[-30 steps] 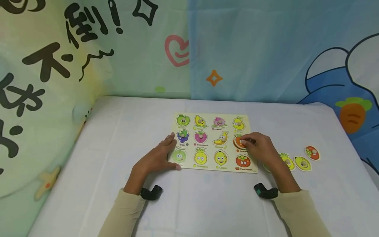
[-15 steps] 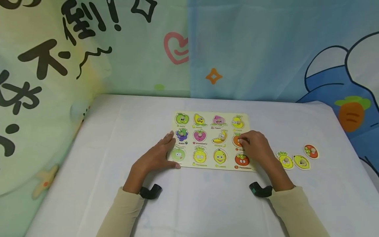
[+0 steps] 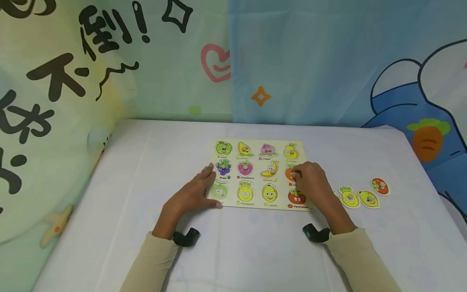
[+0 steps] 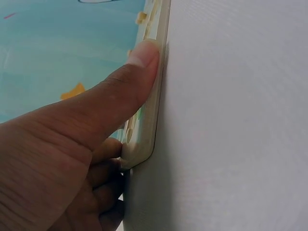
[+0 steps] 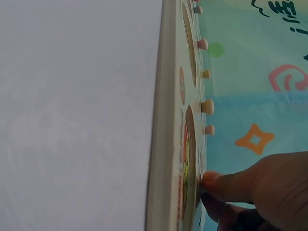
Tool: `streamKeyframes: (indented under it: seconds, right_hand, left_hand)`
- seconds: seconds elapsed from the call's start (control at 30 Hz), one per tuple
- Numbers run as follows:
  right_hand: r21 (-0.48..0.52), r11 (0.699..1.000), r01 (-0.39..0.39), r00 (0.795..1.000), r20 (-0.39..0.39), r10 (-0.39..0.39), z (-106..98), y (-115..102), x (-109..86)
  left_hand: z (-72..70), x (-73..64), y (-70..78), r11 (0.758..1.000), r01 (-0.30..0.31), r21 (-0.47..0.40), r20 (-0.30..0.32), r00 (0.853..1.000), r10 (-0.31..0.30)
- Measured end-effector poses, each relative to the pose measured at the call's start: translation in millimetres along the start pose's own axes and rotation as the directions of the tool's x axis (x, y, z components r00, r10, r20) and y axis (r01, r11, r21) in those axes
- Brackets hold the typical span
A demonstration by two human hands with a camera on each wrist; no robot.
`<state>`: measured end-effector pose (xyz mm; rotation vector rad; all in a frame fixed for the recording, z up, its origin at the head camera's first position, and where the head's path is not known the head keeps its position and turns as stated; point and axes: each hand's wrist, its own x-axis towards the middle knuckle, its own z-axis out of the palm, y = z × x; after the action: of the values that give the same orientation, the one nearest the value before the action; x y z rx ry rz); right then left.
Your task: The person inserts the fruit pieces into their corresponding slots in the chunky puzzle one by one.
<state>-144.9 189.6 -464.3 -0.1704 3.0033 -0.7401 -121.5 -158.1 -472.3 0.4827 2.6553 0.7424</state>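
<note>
A pale yellow wooden fruit puzzle board (image 3: 257,190) lies on the white-covered table, with knobbed fruit pieces in its upper rows. My left hand (image 3: 191,192) holds its near left corner; the left wrist view shows the thumb (image 4: 144,55) along the front edge and fingers bent beside the left edge. My right hand (image 3: 313,180) pinches the knob of the orange puzzle piece (image 3: 289,173) at the right end of the middle row. That hand covers part of the piece. In the right wrist view, thumb and fingers meet close against the board's face.
To the right of the board lie a loose pineapple piece (image 3: 349,198), a lemon piece (image 3: 369,199) and a red persimmon-like piece (image 3: 380,186). Printed cloth (image 3: 310,61) hangs behind the table. Both wrists wear a black camera (image 3: 186,237).
My right hand has shifted slightly left over the orange piece, which now sits flatter at its place, where it was tilted before. The left hand keeps its hold on the corner.
</note>
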Motion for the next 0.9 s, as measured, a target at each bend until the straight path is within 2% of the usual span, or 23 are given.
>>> streamKeyframes:
  seconds: [0.23, 0.37, 0.53, 0.7, 0.8, 0.9]
  right_hand:
    - [-0.027, 0.999, 0.036, 0.997, 0.064, -0.034, -2, -2, 2.6]
    - [-0.062, 0.997, 0.039, 0.998, 0.055, -0.036, -2, -1, 4.0]
    - [-0.137, 0.983, 0.125, 0.992, 0.024, -0.123, -2, 2, 9.1]
    - [-0.188, 0.965, 0.183, 0.983, 0.057, -0.175, -3, 5, 7.9]
    - [-0.148, 0.967, 0.209, 0.976, 0.091, -0.197, -9, 10, 5.3]
    - [-0.025, 0.987, 0.156, 0.979, 0.139, -0.151, -19, 17, 0.7]
  left_hand:
    - [0.4, -1.1, -2.5, 1.000, 0.006, -0.011, -0.003, 1.000, -0.006]
    - [2.2, -1.7, -2.8, 1.000, -0.017, -0.010, -0.003, 1.000, 0.017]
    - [4.5, -2.1, -1.9, 1.000, -0.015, 0.017, -0.003, 1.000, 0.015]
    - [6.1, -3.1, -1.8, 1.000, -0.012, 0.023, -0.004, 1.000, 0.012]
    - [6.2, -3.1, -1.1, 1.000, -0.020, 0.023, -0.013, 1.000, 0.020]
    - [5.8, -2.3, 0.3, 0.999, -0.029, 0.024, -0.013, 0.999, 0.030]
